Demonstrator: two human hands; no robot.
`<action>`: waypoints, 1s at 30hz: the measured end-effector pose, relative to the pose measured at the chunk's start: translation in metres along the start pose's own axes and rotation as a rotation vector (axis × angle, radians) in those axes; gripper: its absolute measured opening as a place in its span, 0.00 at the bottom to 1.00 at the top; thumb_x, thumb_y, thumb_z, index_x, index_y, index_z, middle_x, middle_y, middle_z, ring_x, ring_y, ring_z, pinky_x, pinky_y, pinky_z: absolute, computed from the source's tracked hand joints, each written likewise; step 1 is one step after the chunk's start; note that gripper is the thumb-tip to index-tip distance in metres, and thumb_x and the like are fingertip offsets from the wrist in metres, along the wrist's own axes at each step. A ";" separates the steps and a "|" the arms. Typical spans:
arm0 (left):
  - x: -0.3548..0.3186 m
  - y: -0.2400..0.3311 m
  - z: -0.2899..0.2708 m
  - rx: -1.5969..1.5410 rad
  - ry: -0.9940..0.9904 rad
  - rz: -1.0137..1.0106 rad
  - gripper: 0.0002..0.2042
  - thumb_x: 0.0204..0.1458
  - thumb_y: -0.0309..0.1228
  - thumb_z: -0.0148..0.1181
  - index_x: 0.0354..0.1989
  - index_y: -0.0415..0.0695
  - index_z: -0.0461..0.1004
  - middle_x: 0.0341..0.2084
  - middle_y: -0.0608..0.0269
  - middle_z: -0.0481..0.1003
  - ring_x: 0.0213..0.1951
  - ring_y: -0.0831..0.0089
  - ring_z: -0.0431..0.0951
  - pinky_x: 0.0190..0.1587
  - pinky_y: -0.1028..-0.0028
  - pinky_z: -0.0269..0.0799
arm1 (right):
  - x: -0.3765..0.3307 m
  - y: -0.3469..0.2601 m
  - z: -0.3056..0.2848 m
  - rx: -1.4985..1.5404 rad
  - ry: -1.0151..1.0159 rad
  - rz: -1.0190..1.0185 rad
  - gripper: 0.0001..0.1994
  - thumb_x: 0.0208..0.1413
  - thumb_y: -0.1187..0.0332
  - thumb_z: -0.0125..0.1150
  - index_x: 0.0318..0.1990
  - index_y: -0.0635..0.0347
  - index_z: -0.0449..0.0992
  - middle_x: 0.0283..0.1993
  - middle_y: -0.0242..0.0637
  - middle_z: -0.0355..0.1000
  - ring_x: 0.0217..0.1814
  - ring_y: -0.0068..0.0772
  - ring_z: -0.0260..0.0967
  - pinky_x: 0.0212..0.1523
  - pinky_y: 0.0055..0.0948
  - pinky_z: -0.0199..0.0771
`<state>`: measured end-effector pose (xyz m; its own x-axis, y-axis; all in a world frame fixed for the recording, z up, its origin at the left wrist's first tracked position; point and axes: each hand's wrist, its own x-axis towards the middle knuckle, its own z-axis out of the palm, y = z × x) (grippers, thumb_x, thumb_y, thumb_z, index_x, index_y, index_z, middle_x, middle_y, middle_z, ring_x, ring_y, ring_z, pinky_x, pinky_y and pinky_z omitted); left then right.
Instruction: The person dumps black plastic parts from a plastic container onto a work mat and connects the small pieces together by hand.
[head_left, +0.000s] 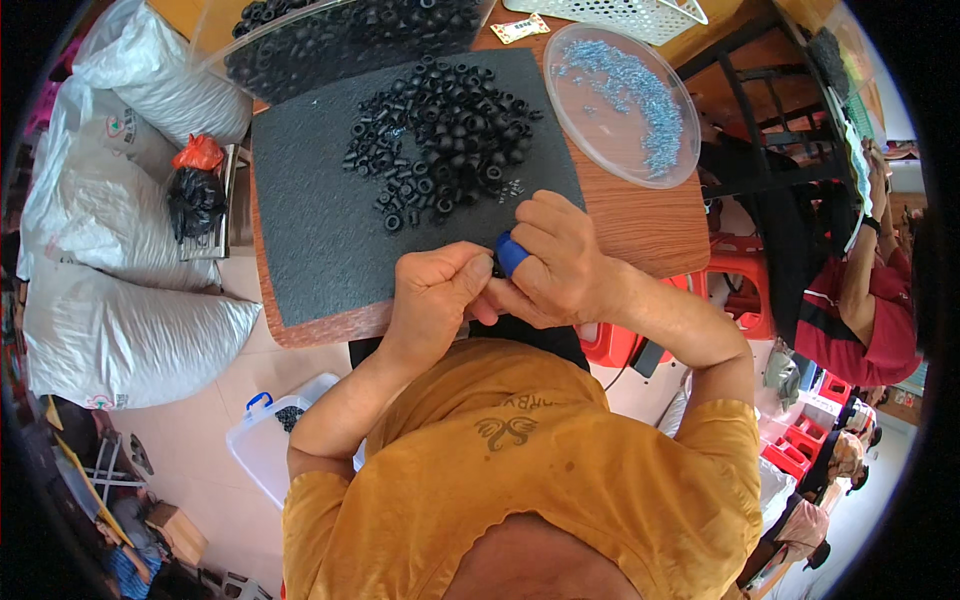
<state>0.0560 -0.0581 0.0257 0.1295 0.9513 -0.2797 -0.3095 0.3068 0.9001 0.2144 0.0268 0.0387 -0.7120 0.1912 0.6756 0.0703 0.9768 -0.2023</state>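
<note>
Shirt: mustard-yellow shirt (520, 470) fills the near edge, just below the dark foam mat (320, 210); both forearms rise from it toward the mat's near rim
Left hand: left hand (432, 295) sits at the mat's near edge, fingers curled and pinching something small and dark against the tool tip; what it pinches is too small to name, likely one ring held steady for the tool
Right hand: right hand (555, 260) is clenched round one blue-handled tool (510, 253), touching the left hand, just off the mat's near right corner; the grip looks tight so the tip can press
Rings: black rubber rings (440, 125) lie in one loose heap on the mat's middle, within reach of both hands; too many to count
Bin: one clear bin (350, 35) holding more black rings stands at the mat's far edge
Dish: one round clear dish (620, 100) with small bluish-silver bits stands right of the mat
Basket: one white basket (620, 15) beyond the dish
Sacks: several white sacks (110, 250) are piled left of the mat
</note>
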 end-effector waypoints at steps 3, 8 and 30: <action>0.005 0.000 0.000 0.071 -0.019 0.038 0.12 0.60 0.32 0.49 0.31 0.36 0.75 0.20 0.63 0.75 0.20 0.81 0.72 0.23 0.82 0.67 | 0.000 0.002 -0.001 -0.035 -0.004 -0.036 0.15 0.27 0.71 0.63 0.12 0.56 0.57 0.17 0.35 0.53 0.21 0.37 0.54 0.22 0.34 0.53; 0.003 0.009 0.002 0.083 -0.042 -0.012 0.13 0.61 0.30 0.47 0.29 0.36 0.73 0.21 0.64 0.75 0.20 0.82 0.71 0.23 0.82 0.66 | 0.002 0.000 -0.002 -0.055 -0.018 -0.074 0.14 0.25 0.70 0.58 0.12 0.55 0.55 0.17 0.33 0.51 0.21 0.34 0.52 0.22 0.32 0.51; 0.017 0.007 -0.078 0.197 0.550 0.425 0.10 0.51 0.19 0.58 0.43 0.34 0.74 0.28 0.65 0.75 0.28 0.81 0.72 0.34 0.83 0.69 | 0.054 0.286 -0.139 -0.943 0.049 0.761 0.15 0.32 0.63 0.65 0.24 0.67 0.75 0.26 0.56 0.72 0.32 0.55 0.73 0.35 0.45 0.72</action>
<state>-0.0174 -0.0377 0.0009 -0.4735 0.8804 0.0272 -0.0450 -0.0550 0.9975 0.2935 0.3302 0.1160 -0.2412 0.7306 0.6388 0.9550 0.2959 0.0222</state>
